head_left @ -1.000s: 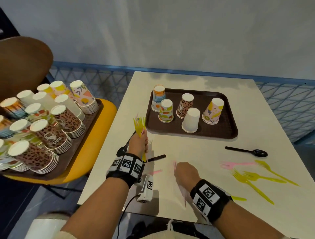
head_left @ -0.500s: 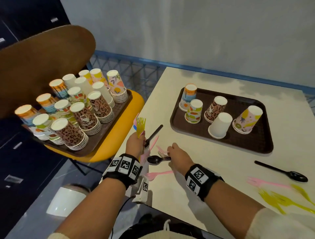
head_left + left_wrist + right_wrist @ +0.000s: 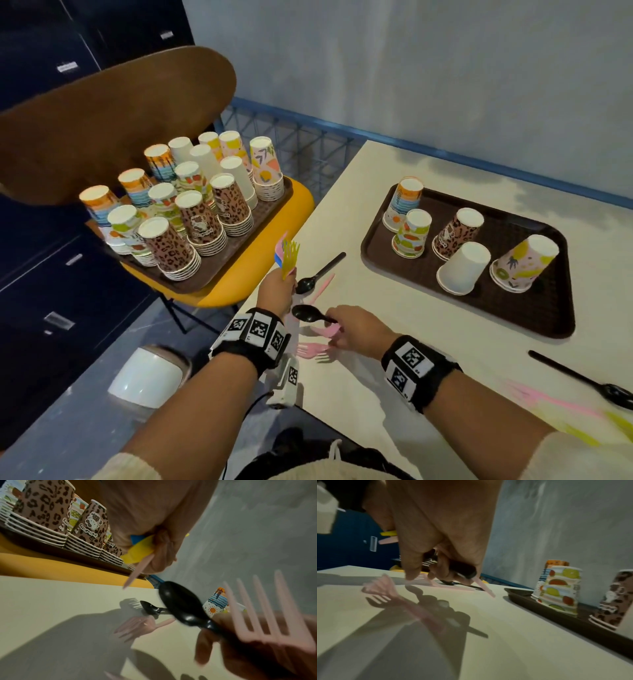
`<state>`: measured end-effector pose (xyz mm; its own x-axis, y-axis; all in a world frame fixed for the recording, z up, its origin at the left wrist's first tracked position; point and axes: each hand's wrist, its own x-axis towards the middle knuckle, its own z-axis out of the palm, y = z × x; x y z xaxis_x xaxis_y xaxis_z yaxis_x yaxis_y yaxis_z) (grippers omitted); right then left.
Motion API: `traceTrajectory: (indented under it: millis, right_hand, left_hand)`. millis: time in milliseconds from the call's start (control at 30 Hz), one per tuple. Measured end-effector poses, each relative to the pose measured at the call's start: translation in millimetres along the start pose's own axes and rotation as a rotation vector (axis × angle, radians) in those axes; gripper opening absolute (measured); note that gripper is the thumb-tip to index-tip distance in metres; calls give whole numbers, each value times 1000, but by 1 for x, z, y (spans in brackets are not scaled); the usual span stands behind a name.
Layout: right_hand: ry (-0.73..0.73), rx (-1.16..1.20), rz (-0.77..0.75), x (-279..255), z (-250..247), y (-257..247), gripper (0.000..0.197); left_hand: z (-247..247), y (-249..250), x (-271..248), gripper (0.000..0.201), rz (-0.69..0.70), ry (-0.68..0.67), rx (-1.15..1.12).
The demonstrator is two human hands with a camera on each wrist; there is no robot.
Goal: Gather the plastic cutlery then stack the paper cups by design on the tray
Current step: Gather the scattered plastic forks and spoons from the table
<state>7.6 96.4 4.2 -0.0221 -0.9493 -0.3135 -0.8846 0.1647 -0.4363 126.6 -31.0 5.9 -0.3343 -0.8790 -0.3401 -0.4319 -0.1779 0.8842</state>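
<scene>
My left hand (image 3: 279,287) grips an upright bundle of yellow, pink and blue plastic forks (image 3: 288,255) at the table's left edge; their handles (image 3: 142,549) stick out under its fingers. Just right of it, my right hand (image 3: 337,329) pinches a black spoon (image 3: 306,313) together with a pink fork (image 3: 327,331), above the table. A second black spoon (image 3: 320,272) lies over a pink fork (image 3: 323,286), and another pink fork (image 3: 313,353) lies under my right hand. The brown tray (image 3: 534,308) holds several upturned paper cups (image 3: 464,267).
A third black spoon (image 3: 582,380), a pink fork (image 3: 548,399) and yellow forks (image 3: 582,433) lie at the right front. Left of the table, a yellow chair (image 3: 260,274) carries another tray packed with cup stacks (image 3: 191,219). A white bin (image 3: 147,380) stands on the floor.
My right hand has picked up a black spoon and a pink fork and brought them left, close to my left hand. The left hand keeps its bundle. My head has turned left.
</scene>
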Motion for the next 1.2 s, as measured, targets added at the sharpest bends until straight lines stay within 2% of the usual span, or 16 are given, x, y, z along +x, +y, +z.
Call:
traceTrajectory:
  millis: [100, 333, 433, 533, 667, 833, 933, 1100, 1200]
  right_hand:
    - [-66, -100, -62, 0, 15, -8, 28]
    - [-56, -155, -89, 4, 16, 6, 18]
    - [41, -80, -110, 12, 0, 11, 19]
    - [161, -147, -114, 27, -15, 8, 28]
    - [109, -205, -143, 51, -20, 1, 35]
    - [16, -242, -125, 62, -10, 3, 20]
    - [-5, -237, -160, 58, -11, 8, 20]
    - [198, -227, -287, 64, -22, 13, 20]
    - [188, -178, -266, 74, -30, 9, 23]
  left_hand:
    - [0, 4, -5, 38, 4, 11, -9]
    - [-14, 2, -4, 37, 8, 67, -4]
    - [-22, 0, -3, 37, 1, 100, 1]
    - [-28, -3, -1, 37, -11, 111, -10]
    - [-32, -4, 1, 36, -38, 104, -18]
    - [-37, -7, 5, 35, -24, 114, -25]
    - [-40, -8, 6, 36, -25, 126, -35]
    - [-43, -11, 7, 36, -9, 107, -58]
    - [-45, -13, 10, 29, -21, 112, -39]
